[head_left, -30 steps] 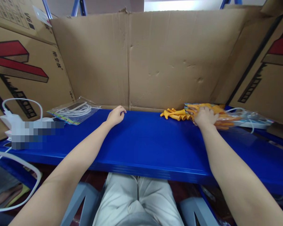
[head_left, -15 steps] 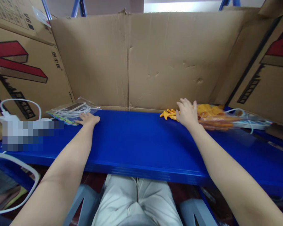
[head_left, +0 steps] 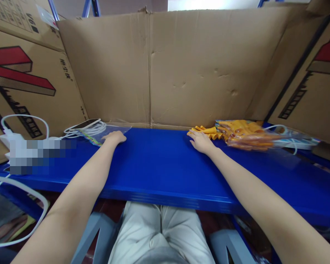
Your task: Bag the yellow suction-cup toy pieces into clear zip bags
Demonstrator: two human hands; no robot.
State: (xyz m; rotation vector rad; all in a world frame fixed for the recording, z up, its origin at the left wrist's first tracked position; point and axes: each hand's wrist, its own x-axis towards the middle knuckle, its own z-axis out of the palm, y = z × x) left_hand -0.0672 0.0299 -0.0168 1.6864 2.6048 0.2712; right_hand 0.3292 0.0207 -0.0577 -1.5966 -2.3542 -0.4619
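as far as can be judged, only partway along: already bagged, at three o'clock, a cluster of orange plastic pieces inside a clear filled bag; apparently left to deal with, a small bunch of loose orange pieces, flared at the ends, lying outside it and seemingly touching its centre-side edge. over the centre-side tips of that bunch, also toward three o'clock, the right hand, palm down, fingers slightly parted; impossible to tell whether gripping or merely touching. at nine o'clock, the left hand, fingers narrowly bunched at a flat clear bag with a colourful printed edge; impossible to tell whether pinching or pressing. nothing orange visible in that bag, so probably unfilled. farther out toward nine o'clock, a white cable coil beside a dark-faced smartphone.
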